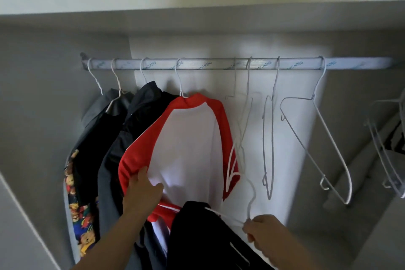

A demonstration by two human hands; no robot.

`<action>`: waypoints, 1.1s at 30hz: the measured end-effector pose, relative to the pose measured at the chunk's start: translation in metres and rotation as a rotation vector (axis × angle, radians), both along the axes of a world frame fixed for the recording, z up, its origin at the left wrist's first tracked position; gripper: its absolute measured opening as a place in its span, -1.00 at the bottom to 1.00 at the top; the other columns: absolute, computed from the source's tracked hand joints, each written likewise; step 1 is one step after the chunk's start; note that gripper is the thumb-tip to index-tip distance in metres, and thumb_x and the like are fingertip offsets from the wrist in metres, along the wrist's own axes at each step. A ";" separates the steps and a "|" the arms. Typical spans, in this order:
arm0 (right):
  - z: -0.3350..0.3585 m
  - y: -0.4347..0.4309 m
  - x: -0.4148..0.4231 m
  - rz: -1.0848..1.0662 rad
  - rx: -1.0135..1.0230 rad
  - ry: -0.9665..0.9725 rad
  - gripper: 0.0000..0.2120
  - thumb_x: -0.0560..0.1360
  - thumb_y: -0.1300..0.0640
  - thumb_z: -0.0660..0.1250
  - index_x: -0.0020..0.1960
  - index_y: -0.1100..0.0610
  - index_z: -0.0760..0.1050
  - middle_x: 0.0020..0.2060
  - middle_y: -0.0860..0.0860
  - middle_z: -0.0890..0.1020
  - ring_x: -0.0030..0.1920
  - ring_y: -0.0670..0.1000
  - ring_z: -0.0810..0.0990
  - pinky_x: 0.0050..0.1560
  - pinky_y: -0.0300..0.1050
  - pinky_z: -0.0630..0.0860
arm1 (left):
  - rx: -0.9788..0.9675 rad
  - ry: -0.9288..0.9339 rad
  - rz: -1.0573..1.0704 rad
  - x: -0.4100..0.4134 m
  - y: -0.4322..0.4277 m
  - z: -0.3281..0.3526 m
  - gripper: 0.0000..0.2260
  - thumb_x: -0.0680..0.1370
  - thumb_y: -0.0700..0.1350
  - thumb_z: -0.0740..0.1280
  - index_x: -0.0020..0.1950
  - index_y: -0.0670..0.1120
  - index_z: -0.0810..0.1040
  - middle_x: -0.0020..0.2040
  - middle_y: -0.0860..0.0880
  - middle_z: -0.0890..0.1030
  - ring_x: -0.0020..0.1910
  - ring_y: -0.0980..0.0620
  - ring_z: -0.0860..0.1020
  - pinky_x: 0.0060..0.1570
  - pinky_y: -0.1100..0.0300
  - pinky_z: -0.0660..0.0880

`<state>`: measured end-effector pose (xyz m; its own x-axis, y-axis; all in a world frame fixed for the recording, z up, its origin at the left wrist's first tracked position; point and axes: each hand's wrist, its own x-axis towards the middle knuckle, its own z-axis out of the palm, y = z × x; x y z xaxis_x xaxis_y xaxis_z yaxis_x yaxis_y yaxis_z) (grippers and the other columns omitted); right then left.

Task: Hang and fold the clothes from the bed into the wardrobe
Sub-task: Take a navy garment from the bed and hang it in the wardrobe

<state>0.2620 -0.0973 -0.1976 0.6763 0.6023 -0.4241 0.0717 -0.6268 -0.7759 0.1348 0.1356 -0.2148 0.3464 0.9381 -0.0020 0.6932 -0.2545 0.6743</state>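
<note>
two hands: both reach up into the wardrobe (pixel 54 94), forearms entering from the bottom edge.
left hand (pixel 142 190): closed on the lower left side of the red and white shirt (pixel 188 149), thumb up on the red sleeve, fingers bunching the white front.
right hand (pixel 263 232): fingertips pinched on the neck of a white wire hanger (pixel 252 200) just under its hook; the hook points up, free of the rail (pixel 219 64).
black garment (pixel 197 226): draped on that held hanger, low in the frame between the two hands, in front of the red and white shirt's hem and well below the rail; thin white lines show on it.
red and white shirt: hangs from the rail on a white hanger, white body, red sleeves and collar.
rail: pale bar with printed lettering, running across the wardrobe under a shelf (pixel 197 0).
dark jacket (pixel 149 103): hangs just left of the red and white shirt, touching it.
grey shirt (pixel 96 109): furthest left on the rail.
bear-print garment (pixel 81 215): black with coloured teddy bears, beside the grey shirt, low at the left.
empty hangers (pixel 315 144): several bare white wire ones on the rail right of the red and white shirt, tilted at different angles.
far right: another bunch of hangers (pixel 385 155), blurred.
</note>
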 end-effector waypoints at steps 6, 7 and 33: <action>0.013 0.027 -0.040 -0.005 0.100 0.269 -0.81 0.55 0.17 0.17 -0.22 0.19 0.38 -0.63 -0.04 0.32 -0.69 -0.11 0.23 -0.62 -0.35 0.12 | 0.219 0.473 -0.286 -0.007 0.005 -0.013 -0.66 0.49 -0.03 0.15 0.23 0.22 0.45 0.26 0.13 0.46 0.24 0.03 0.41 0.20 0.05 0.32; 0.013 0.032 -0.044 -0.003 0.114 0.281 -0.82 0.55 0.16 0.16 -0.21 0.18 0.37 -0.60 -0.03 0.32 -0.67 -0.10 0.23 -0.60 -0.34 0.13 | 0.249 0.538 -0.314 -0.010 0.006 -0.016 -0.65 0.49 -0.03 0.14 0.25 0.22 0.43 0.26 0.13 0.46 0.25 0.03 0.39 0.19 0.05 0.28; 0.056 0.086 -0.054 -0.413 0.629 0.282 -0.86 0.55 0.38 0.16 -0.09 0.29 0.48 -0.53 0.07 0.47 -0.62 -0.05 0.44 -0.61 -0.30 0.36 | 0.368 0.698 -0.635 -0.039 0.029 0.013 -0.82 0.56 -0.12 0.15 -0.04 -0.12 0.54 -0.01 -0.08 0.60 -0.04 -0.07 0.58 -0.13 0.07 0.48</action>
